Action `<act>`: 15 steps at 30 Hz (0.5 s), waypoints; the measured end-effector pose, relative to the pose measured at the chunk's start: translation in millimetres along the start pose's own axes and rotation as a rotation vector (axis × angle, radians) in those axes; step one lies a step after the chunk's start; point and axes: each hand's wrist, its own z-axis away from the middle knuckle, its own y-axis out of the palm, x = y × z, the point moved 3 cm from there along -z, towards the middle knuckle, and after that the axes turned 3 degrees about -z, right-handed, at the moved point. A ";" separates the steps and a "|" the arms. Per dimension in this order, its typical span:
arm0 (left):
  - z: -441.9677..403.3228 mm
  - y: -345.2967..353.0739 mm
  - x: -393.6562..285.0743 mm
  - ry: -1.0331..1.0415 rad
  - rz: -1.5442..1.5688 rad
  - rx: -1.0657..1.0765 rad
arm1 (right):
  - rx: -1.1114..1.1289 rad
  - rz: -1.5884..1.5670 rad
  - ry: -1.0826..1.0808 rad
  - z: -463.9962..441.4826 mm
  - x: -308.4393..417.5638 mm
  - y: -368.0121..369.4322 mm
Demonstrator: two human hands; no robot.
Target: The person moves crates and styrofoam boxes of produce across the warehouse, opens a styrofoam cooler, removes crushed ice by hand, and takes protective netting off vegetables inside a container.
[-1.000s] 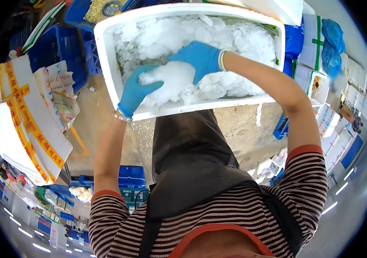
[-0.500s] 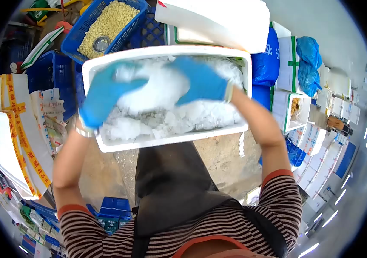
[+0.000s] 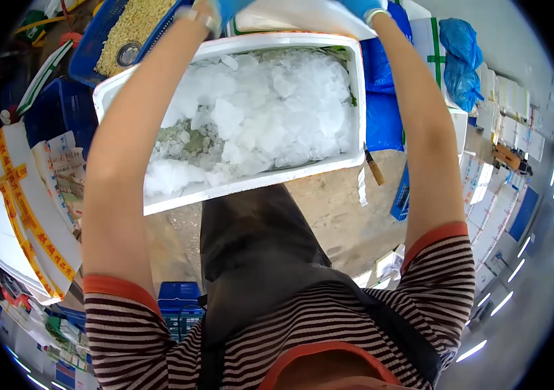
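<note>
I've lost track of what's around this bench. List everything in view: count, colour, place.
foam box: 1, white, centre
ice: many pieces, white and clear, in the box
leaves: a few, green, box's far right corner
foam panel: 1, white, top, between the hands
basket: 1, blue, upper left
small pieces: many, pale yellow, in the basket
round tin: 1, silver, on them
wooden handle: 1, brown, right of the box
sacks: at least two, blue, right
taped foam boxes: count unclear, white with orange tape, left
background crates and cartons: many, uncountable
apron: 1, black
left hand, right hand: blue-gloved, cut off by the top edge
</note>
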 end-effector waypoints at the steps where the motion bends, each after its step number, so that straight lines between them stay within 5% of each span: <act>1: 31.6 -3.5 -5.8 -0.082 0.049 0.116 | -0.035 0.030 -0.027 7.2 -14.4 22.1; 2: 63.5 -3.8 -6.8 -0.168 0.096 0.233 | -0.096 -0.026 0.000 19.5 -20.1 28.4; 4: 130.7 -3.6 5.1 -0.046 0.349 -0.008 | -0.221 -0.130 0.045 46.9 -17.6 28.8; 7: 247.0 -11.0 16.9 -0.616 0.472 -0.032 | -0.501 -0.307 0.026 137.2 -16.3 43.2; 9: 318.4 -10.9 26.8 -0.923 0.358 0.065 | -0.298 -0.380 0.370 197.4 -16.0 73.6; 10: 350.3 -4.9 30.9 -1.077 0.383 0.087 | -0.320 -0.377 0.350 224.4 -39.3 111.4; 12: 399.7 21.7 44.2 -1.145 0.566 0.108 | -0.255 -0.237 0.363 237.5 -35.8 128.3; 13: 400.3 24.6 37.8 -0.957 0.469 0.123 | -0.288 -0.159 0.250 228.2 -35.3 136.0; 14: 389.6 26.4 30.4 -0.989 0.509 0.159 | -0.316 -0.081 0.134 213.3 -37.2 145.1; 15: 376.4 29.2 26.8 -1.026 0.547 0.194 | -0.232 0.008 0.234 196.2 -46.6 156.7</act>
